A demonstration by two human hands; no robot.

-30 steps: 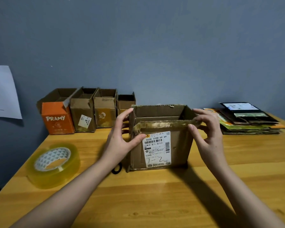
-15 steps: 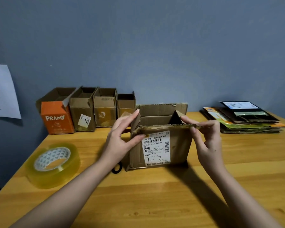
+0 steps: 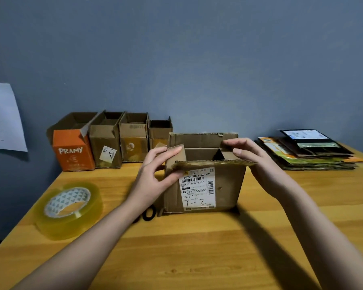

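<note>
We are looking at a brown box (image 3: 226, 185) made of cardboard. It is standing upright on the wooden table (image 3: 197, 248) with its top open. A white label (image 3: 197, 189) with black bars and writing is sticking to its front. The back flap (image 3: 203, 140) is standing up. The front flap (image 3: 214, 163) is lying flat, pointing toward us. Our left hand (image 3: 153, 176) is pressing the left side flap (image 3: 176, 153) with straight fingers. Our right hand (image 3: 258, 164) is curling its fingers over the right side flap (image 3: 226, 152).
</note>
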